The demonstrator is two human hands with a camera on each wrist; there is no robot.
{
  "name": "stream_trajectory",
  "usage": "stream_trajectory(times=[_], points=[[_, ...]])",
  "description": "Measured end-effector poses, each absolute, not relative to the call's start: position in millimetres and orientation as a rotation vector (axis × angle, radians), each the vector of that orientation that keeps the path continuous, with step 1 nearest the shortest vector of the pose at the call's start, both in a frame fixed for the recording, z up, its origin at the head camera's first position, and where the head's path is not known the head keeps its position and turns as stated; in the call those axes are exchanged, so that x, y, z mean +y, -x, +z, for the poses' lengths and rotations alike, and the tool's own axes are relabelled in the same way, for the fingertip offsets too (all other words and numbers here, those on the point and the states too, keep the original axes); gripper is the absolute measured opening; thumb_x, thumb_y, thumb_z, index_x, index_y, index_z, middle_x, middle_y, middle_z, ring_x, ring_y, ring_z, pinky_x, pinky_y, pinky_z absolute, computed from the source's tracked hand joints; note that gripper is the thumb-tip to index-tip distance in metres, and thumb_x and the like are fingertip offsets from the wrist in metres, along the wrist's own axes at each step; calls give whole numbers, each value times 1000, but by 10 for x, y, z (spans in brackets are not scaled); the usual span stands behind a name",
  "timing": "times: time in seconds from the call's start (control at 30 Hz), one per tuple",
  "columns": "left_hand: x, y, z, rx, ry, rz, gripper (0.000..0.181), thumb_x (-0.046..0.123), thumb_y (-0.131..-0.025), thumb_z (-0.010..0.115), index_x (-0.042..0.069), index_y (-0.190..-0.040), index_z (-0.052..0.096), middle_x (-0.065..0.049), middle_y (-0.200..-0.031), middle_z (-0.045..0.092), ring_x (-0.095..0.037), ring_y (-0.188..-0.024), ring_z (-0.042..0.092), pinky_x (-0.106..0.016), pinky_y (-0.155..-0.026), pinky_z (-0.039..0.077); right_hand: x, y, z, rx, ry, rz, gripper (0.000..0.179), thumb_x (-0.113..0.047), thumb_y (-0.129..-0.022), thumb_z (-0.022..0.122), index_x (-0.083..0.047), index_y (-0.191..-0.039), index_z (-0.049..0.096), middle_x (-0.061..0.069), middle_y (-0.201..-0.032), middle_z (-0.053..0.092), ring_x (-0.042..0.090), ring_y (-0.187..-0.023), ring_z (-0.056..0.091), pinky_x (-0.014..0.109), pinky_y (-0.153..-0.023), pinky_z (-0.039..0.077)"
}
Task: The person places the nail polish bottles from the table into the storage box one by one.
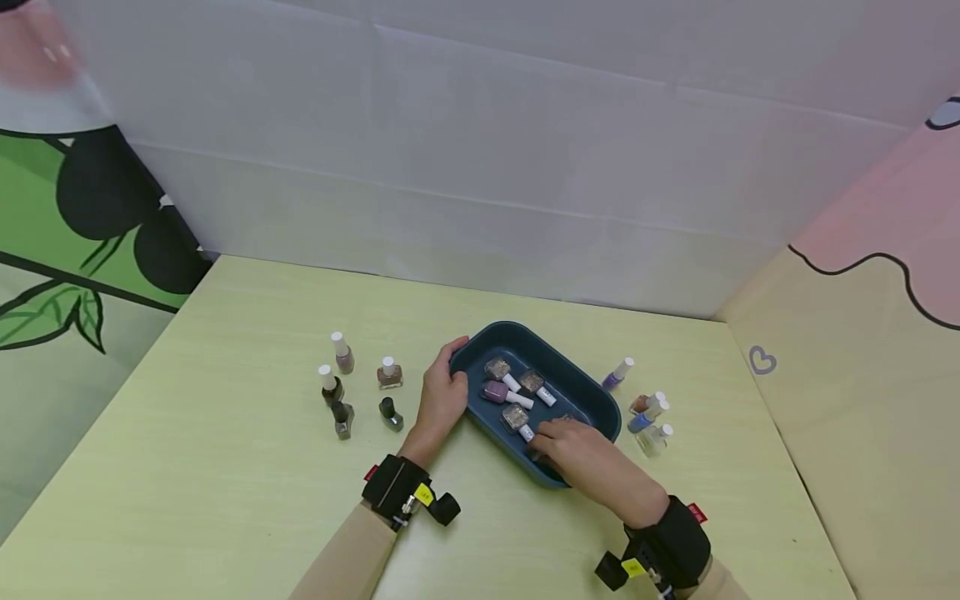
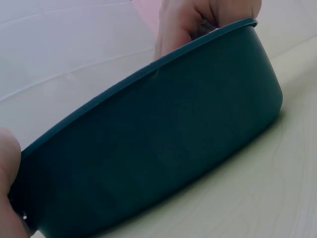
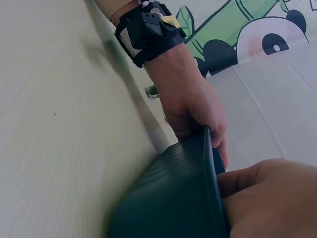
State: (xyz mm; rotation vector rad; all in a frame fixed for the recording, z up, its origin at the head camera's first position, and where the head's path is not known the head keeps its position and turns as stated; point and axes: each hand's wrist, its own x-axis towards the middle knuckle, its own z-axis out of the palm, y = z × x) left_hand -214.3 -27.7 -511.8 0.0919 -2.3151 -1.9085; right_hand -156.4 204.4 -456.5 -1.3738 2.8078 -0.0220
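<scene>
A dark blue-green plastic basin [image 1: 577, 379] rests on the table, set diagonally. My left hand [image 1: 444, 397] grips its left end, thumb and fingers on either side of the rim. Inside lie a purple nail polish bottle [image 1: 495, 392] and several glittery nail polish bottles [image 1: 516, 417] with white caps. My right hand [image 1: 581, 454] reaches over the near rim into the right end, fingers bent downward beside more bottles. The basin wall [image 2: 148, 129] hides those fingertips in the left wrist view, so whether they pinch a bottle is unclear.
Left of the basin, several nail polish bottles stand on the pale table, among them a brown one [image 1: 390, 374] and a dark-capped one [image 1: 390, 414]. Right of it are a purple bottle [image 1: 617, 374], a blue one [image 1: 647, 417] and others. A white wall sheet [image 1: 450, 217] borders the back.
</scene>
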Motion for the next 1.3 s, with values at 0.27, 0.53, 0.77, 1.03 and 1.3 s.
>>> stream_trajectory(times=[0.27, 0.53, 0.77, 1.03, 1.3], points=[[-284, 2140, -5123, -2299, -79, -1906, 57, -8, -94, 43, 6, -148, 52, -14, -152, 54, -30, -142, 48, -48, -120, 36, 2069, 1549, -4589, 2846, 1358, -144, 14, -9, -91, 78, -12, -105, 77, 0, -101, 72, 16, -90, 67, 34, -84, 59], [-284, 2130, -5116, -2290, -67, -1888, 56, -9, -93, 43, 4, -147, 53, -16, -150, 56, -30, -140, 50, -48, -118, 39, 2120, 1541, -4630, 3006, 1380, -318, 12, -12, -88, 82, -12, -100, 77, -2, -94, 70, 14, -84, 64, 32, -77, 57], [-282, 2136, -5114, -2286, -64, -1880, 55, -9, -93, 44, 3, -146, 53, -16, -149, 56, -31, -140, 50, -49, -118, 39, 2211, 1571, -4668, 3175, 1326, -457, 17, -10, -87, 82, -9, -104, 75, 4, -103, 69, 21, -93, 63, 39, -82, 56], [-281, 2136, -5117, -2286, -60, -1875, 56, -10, -93, 44, 3, -146, 54, -16, -149, 56, -31, -140, 50, -49, -118, 38, 2358, 1603, -4740, 3342, 1135, -570, 38, -10, -87, 81, -4, -122, 69, 19, -127, 62, 37, -114, 62, 54, -97, 53], [-284, 2144, -5114, -2281, -67, -1885, 56, -9, -93, 44, 3, -146, 54, -16, -149, 56, -31, -141, 49, -48, -118, 38, 2435, 1653, -4807, 3407, 862, -731, 50, -7, -89, 79, 2, -135, 60, 24, -138, 57, 42, -124, 55, 62, -102, 47]])
